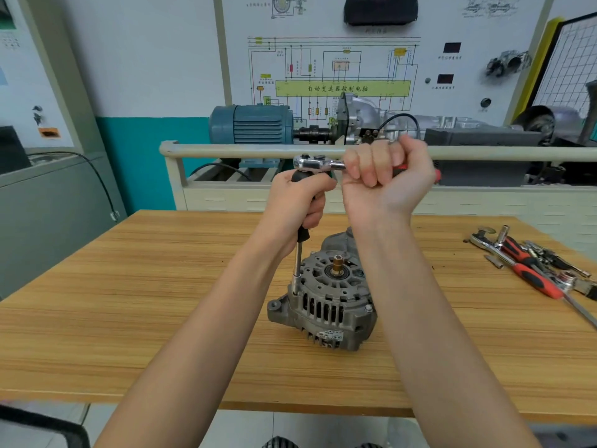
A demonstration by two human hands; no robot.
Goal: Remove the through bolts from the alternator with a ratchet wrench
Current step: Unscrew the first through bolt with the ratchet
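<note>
**Two-handed ratchet on alternator bolt**

Right hand (386, 176) fisted tight around the ratchet wrench (318, 163) handle, palm side toward camera, fingers fully wrapped; red grip end sticks out past the far side of the fist. Chrome ratchet head sits just left of that grip, roughly level with it.

Left hand (295, 205) curled around the black-handled extension bar (298, 257) directly under the ratchet head, thumb up near the head, fingers closed on the black part. Below this grip the bar runs down as a thin steel shaft, near upright, slightly tilted.

Shaft's lower end meets the alternator (326, 295) at its upper-left rim, on a through bolt spot; the bolt itself is hidden by the socket end, can't tell how far out it is. Another bolt head (368, 308) shows on the housing's right rim, below the right-hand grip.

Alternator stands on the wooden table (129, 302), well below both hands, shaft stub (338, 265) pointing up, vented housing facing camera. It lies between the two forearms.

Far right of the right-hand grip, lower down on the table: pile of loose tools (533, 266), red-and-black handles, sockets, another ratchet.

Behind the hands: rail of a training bench, blue electric motor (252, 124), wiring diagram board (332, 66).
</note>
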